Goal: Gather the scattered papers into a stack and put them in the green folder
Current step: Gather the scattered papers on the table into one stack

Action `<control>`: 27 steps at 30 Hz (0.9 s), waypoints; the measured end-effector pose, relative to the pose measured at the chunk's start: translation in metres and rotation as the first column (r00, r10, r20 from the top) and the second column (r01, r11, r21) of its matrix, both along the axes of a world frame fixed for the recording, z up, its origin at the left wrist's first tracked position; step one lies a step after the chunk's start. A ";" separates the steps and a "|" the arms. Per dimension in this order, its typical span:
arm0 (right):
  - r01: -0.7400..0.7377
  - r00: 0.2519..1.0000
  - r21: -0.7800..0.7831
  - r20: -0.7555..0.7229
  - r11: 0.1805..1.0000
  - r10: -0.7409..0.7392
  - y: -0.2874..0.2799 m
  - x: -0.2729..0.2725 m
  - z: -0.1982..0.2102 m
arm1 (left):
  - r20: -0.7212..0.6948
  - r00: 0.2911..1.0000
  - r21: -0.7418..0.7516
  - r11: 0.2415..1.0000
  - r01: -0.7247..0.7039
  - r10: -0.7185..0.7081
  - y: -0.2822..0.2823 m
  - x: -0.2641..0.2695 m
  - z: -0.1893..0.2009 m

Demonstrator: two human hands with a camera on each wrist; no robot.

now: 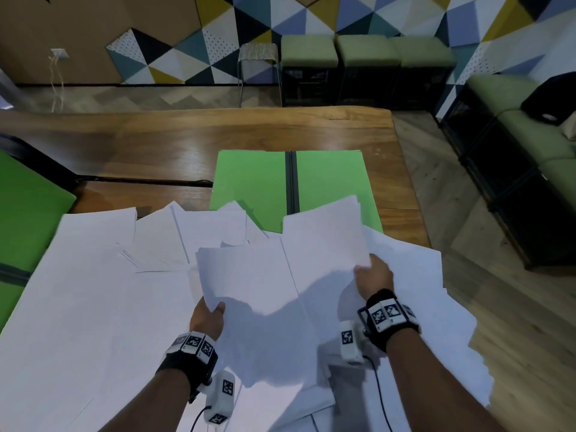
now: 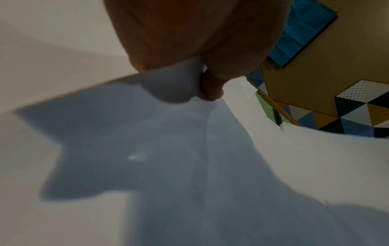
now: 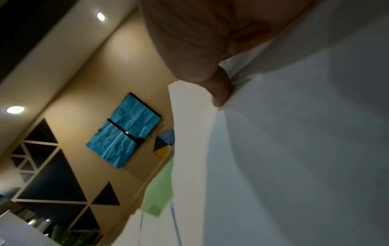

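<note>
Many white papers [image 1: 93, 291] lie spread over the near half of the wooden table [image 1: 187, 135]. My left hand [image 1: 209, 316] pinches the near corner of a lifted bunch of sheets [image 1: 249, 275], thumb on top. My right hand [image 1: 372, 275] grips the near corner of another raised bunch of sheets [image 1: 324, 235]. The green folder [image 1: 258, 182] lies open and flat behind the papers, its dark spine [image 1: 292, 182] running away from me. In the left wrist view the thumb [image 2: 210, 89] presses on white paper [image 2: 294, 158]. In the right wrist view a finger [image 3: 221, 93] holds the paper edge [image 3: 273, 149].
A second green folder [image 1: 28, 213] lies at the table's left edge. The table's right edge [image 1: 408, 182] runs close to the papers. Behind stand a stool [image 1: 258, 67] and green cushioned seats [image 1: 367, 54]; more seats [image 1: 523, 129] line the right.
</note>
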State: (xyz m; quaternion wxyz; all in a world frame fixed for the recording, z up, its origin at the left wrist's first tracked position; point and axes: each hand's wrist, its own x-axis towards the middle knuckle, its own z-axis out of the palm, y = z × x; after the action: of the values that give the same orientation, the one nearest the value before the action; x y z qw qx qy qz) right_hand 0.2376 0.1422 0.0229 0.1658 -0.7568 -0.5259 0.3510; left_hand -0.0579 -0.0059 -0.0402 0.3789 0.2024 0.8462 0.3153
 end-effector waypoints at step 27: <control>-0.220 0.946 -0.008 -0.245 0.976 0.211 -0.045 -0.011 -0.042 | 0.181 0.981 0.201 0.979 0.037 -0.075 0.021 0.043 0.010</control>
State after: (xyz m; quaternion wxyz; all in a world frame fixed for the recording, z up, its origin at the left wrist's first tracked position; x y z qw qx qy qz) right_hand 0.2267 0.0971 -0.0196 0.1761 -0.6491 -0.5749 0.4659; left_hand -0.0151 0.0156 -0.0299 0.4438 0.2321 0.7653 0.4043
